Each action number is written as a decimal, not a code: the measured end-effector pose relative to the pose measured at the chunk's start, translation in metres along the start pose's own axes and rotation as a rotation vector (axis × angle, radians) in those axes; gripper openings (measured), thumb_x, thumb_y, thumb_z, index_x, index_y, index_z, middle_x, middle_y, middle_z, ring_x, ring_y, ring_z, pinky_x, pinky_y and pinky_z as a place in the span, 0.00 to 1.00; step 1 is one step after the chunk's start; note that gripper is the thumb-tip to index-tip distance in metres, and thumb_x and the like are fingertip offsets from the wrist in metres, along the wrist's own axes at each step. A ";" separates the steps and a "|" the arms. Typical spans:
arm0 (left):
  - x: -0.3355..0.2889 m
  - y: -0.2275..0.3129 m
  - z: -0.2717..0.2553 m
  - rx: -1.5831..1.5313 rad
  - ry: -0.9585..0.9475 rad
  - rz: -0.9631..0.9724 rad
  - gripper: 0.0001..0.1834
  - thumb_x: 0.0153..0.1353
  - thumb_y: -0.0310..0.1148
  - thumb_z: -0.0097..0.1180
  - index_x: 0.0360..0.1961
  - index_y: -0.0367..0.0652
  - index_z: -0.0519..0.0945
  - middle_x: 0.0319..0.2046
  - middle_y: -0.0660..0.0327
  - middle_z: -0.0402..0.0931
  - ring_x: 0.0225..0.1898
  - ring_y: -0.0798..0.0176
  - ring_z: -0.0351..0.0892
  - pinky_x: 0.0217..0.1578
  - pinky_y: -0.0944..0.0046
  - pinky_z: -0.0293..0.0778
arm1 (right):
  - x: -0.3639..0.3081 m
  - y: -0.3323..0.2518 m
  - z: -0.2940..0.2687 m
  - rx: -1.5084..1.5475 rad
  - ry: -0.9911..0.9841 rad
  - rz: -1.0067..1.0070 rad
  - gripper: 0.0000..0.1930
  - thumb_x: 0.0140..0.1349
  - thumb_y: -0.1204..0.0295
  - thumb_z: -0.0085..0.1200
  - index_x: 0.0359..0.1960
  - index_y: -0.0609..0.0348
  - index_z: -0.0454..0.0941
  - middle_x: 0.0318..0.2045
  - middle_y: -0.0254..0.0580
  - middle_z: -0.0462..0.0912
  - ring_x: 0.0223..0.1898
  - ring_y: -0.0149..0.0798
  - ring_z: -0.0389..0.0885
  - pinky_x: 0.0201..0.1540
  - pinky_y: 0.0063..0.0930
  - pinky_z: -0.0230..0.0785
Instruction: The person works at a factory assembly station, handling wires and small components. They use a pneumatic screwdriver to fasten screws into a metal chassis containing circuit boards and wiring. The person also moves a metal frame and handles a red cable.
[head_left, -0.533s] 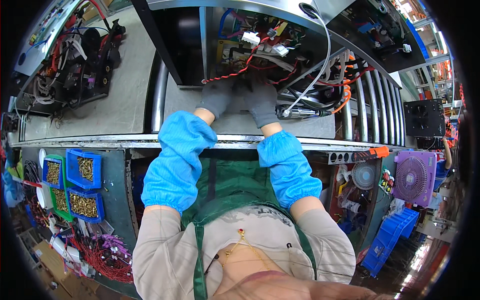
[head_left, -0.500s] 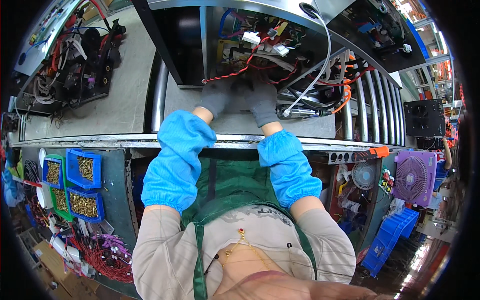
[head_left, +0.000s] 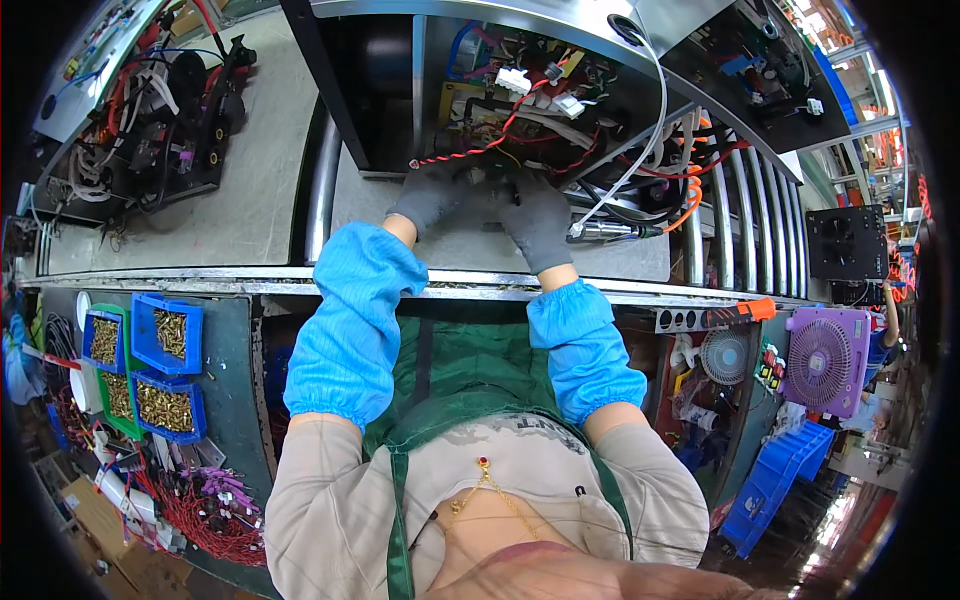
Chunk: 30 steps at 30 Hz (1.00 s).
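Both my hands wear grey gloves and meet at the lower front edge of an open metal cabinet (head_left: pixel 418 90) full of wiring. My left hand (head_left: pixel 430 200) reaches to the edge, its fingers lost in shadow and blur. Close beside it, my right hand (head_left: pixel 538 222) has curled fingers at a small dark part that I cannot make out. Above them, a twisted red-and-black wire pair (head_left: pixel 470 152) hangs across the opening, near a white connector (head_left: pixel 514 80) and another white connector (head_left: pixel 569 105). A power screwdriver (head_left: pixel 610 231) lies right of my right hand.
Metal rollers (head_left: pixel 742 215) continue to the right, with a coiled orange hose (head_left: pixel 693 190). Another wired assembly (head_left: pixel 160 130) sits at left. Below it are blue bins (head_left: pixel 166 402) of brass fasteners and red wire bundles (head_left: pixel 205 525). A purple fan (head_left: pixel 826 360) stands at right.
My right hand has shifted slightly to the right and turned, its fingers now showing more. My left hand stays nearly in place. The view has shifted a little.
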<state>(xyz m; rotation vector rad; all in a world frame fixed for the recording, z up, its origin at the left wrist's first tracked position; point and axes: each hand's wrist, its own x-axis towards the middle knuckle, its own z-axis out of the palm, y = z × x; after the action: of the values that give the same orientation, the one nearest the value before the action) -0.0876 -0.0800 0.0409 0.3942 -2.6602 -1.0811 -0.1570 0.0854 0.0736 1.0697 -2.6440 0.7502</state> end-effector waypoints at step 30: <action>-0.003 0.005 0.002 -0.570 0.007 -0.093 0.14 0.58 0.35 0.55 0.43 0.40 0.78 0.37 0.58 0.79 0.37 0.63 0.76 0.40 0.65 0.71 | 0.011 0.010 0.005 0.406 0.119 0.119 0.13 0.50 0.69 0.57 0.39 0.57 0.80 0.38 0.50 0.81 0.36 0.49 0.80 0.40 0.36 0.71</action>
<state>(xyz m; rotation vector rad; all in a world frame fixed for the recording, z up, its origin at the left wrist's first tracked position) -0.0857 -0.0743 0.0428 0.3994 -2.2036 -1.7791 -0.1718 0.0825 0.0690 0.9213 -2.5311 1.3747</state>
